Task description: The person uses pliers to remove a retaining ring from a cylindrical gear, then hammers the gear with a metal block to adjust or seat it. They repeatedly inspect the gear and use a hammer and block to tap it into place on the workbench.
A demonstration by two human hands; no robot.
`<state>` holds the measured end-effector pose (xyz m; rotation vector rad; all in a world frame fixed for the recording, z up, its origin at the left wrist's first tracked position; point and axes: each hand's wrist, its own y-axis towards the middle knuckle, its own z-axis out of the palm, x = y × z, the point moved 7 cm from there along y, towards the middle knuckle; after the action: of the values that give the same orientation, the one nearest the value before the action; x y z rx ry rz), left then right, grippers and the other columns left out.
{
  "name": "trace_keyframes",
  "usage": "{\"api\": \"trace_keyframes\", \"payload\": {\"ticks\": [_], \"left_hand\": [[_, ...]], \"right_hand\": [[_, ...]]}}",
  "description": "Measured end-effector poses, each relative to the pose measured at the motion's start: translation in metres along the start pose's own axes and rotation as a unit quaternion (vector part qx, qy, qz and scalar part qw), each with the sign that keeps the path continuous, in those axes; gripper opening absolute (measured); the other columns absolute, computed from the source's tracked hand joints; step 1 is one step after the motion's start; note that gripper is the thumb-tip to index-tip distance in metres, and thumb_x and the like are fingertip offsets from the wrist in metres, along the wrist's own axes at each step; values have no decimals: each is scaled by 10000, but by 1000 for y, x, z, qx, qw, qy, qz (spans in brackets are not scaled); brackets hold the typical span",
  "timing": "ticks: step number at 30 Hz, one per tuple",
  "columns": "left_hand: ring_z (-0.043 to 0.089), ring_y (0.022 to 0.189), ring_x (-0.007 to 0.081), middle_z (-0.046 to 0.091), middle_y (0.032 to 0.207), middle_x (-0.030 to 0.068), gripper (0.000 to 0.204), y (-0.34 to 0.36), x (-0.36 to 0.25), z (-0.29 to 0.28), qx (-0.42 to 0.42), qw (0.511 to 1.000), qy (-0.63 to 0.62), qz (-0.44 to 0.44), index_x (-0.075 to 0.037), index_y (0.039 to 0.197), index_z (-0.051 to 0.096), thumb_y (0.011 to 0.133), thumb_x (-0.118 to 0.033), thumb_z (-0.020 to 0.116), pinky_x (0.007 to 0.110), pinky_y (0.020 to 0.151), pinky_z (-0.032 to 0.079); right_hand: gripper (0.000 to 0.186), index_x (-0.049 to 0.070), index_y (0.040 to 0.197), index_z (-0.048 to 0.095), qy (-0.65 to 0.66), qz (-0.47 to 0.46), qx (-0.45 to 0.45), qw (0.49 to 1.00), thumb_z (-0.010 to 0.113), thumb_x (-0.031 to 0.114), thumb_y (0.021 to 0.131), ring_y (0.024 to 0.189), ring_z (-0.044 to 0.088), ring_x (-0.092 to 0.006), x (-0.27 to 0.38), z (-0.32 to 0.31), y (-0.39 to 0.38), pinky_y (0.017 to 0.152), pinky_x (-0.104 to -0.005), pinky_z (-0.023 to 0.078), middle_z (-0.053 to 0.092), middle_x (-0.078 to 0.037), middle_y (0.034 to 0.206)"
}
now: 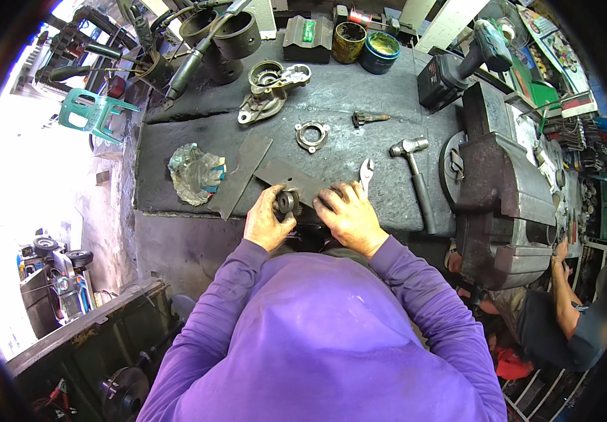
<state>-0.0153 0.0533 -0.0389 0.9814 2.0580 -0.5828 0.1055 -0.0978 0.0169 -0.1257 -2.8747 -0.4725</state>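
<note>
The left hand (268, 219) holds a round dark metal part (288, 202) by the near edge of the bench (403, 200). The right hand (352, 218), right of it, touches a flat bar (292, 178); I can't tell if it squeezes. The bar slants far left, just past the part.

A green chair (99, 107) stands on glaring (nearly white) floor (46, 176).

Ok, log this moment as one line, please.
left hand: gripping round metal part | right hand: at flat plate, grip unclear | bench: pliers, hammer, flanged ring
</note>
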Motion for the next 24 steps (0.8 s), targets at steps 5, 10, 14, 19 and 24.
{"api": "trace_keyframes", "payload": {"ticks": [5, 10, 14, 19, 24], "left_hand": [[735, 932, 329, 738, 1172, 161, 710, 11, 7, -3, 18, 999, -34, -10, -100, 1440, 534, 773, -84, 777, 423, 879, 594], [754, 965, 272, 750, 1216, 166, 749, 4, 24, 5, -18, 985, -163, -60, -85, 1532, 397, 874, -80, 752, 377, 875, 598], [757, 935, 243, 766, 1133, 183, 431, 9, 39, 8, -39, 981, -130, -142, -2, 1334, 608, 926, -89, 716, 362, 866, 597], [749, 1043, 283, 752, 1144, 205, 467, 16, 32, 11, 59, 980, -120, -149, 46, 1311, 638, 918, -174, 759, 379, 908, 588], [692, 1203, 325, 696, 1277, 244, 678, 20, 17, 17, 66, 985, -114, -112, 87, 1364, 599, 840, -257, 857, 408, 1032, 549]], "right_hand": [[325, 66, 1200, 706, 154, 135, -9, 979, 743, 89, 878, 1172, 654, -394, -15, 6, -4, 962, -482, 567, 646, -162, 1313], [233, 14, 1139, 707, 313, 304, -65, 897, 751, 110, 931, 1025, 717, -395, -25, 10, -9, 868, -435, 572, 719, -198, 1113], [205, -3, 1152, 731, 342, 407, -111, 840, 714, 150, 1016, 827, 659, -128, -41, -4, -15, 764, -321, 547, 750, -110, 878], [282, -73, 1198, 701, 421, 416, -212, 777, 681, 166, 1049, 899, 685, -142, -76, -33, -37, 798, -320, 566, 766, -111, 995], [259, -62, 1191, 704, 452, 498, -213, 709, 670, 160, 1063, 842, 614, -87, -102, -66, -82, 735, -260, 523, 712, -29, 995]]}}
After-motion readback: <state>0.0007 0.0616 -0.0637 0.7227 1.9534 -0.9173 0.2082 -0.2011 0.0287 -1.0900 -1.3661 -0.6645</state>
